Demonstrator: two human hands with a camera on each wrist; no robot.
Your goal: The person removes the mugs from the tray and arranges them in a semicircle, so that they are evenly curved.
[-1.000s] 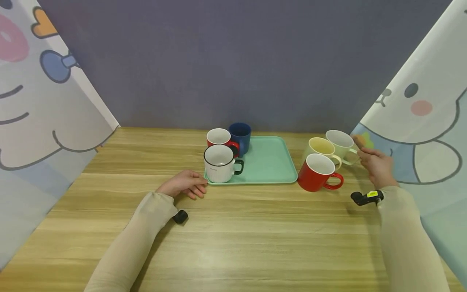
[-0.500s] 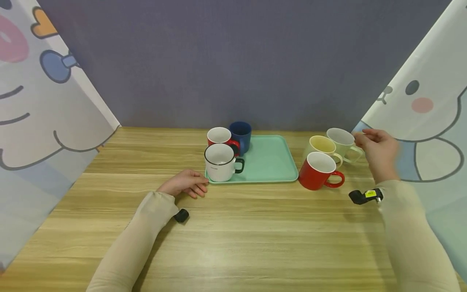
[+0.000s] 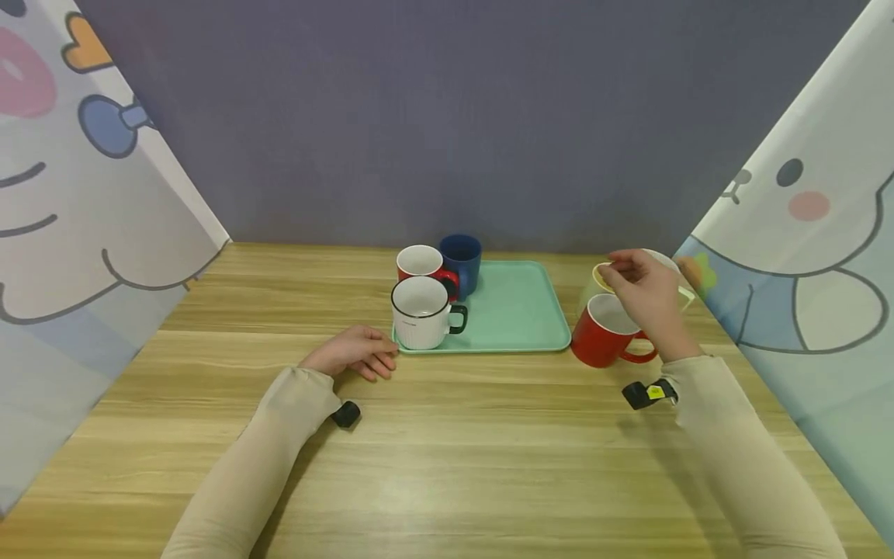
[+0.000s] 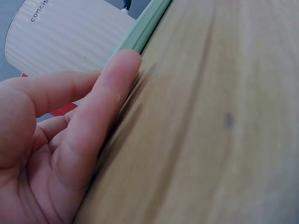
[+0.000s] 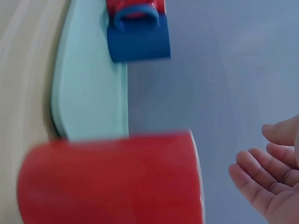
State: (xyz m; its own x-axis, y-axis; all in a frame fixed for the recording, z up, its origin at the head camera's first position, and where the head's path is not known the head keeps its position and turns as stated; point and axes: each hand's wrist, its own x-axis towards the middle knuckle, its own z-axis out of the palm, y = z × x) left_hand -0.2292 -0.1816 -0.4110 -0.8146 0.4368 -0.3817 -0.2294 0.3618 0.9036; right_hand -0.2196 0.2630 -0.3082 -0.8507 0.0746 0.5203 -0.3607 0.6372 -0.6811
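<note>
My left hand (image 3: 352, 353) rests on the table at the near left corner of the mint-green tray (image 3: 513, 307), fingers loosely bent. In the left wrist view a fingertip (image 4: 124, 60) meets the tray's edge, close to a ribbed white mug (image 4: 65, 35). My right hand (image 3: 646, 291) hovers over the right-hand mugs with its fingers loosely curled and holding nothing. Below it stands a red mug (image 3: 597, 341) with a white inside. A pale yellow mug (image 3: 588, 296) and a pale green mug (image 3: 663, 260) behind are partly hidden by that hand.
Upright on the tray's left side are the white mug with black rim and handle, a red mug (image 3: 419, 260) with white inside, and a blue mug (image 3: 462, 260). A grey wall (image 3: 447, 124) closes off the back of the wooden table (image 3: 447, 450). Printed cloths flank it.
My right hand has come away from the pale green mug's right side, risen and moved left to above the red and yellow mugs. The left hand and all mugs stay put.
</note>
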